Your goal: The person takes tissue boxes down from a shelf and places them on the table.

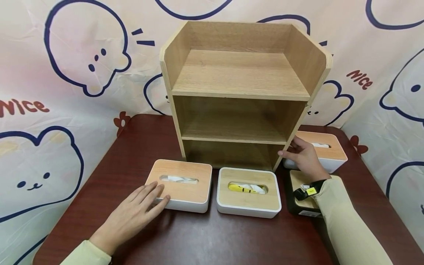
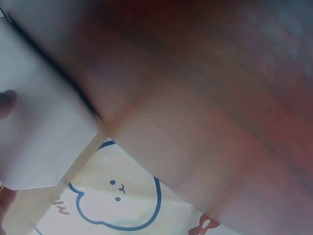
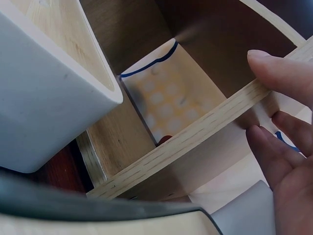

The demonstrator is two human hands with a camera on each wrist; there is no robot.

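A wooden shelf unit (image 1: 238, 73) stands at the back of the table. My right hand (image 1: 306, 156) holds its right side panel (image 3: 195, 132), with the thumb (image 3: 274, 73) on the inner side and fingers on the outer. My left hand (image 1: 135, 209) rests against the left corner of a white tissue box with a wood-coloured lid (image 1: 185, 191), fingers fairly straight. In the left wrist view a fingertip shows on the white box wall (image 2: 39, 122). Beside it sits a second white tissue box (image 1: 250, 209) with a yellow-printed pack showing in its slot.
Under my right wrist is a black tissue box with a wooden lid (image 1: 299, 180). Behind it, right of the shelf, stands another white tissue box (image 1: 326, 141). A printed cartoon cloth (image 1: 92, 110) hangs around the dark red table (image 1: 132, 147).
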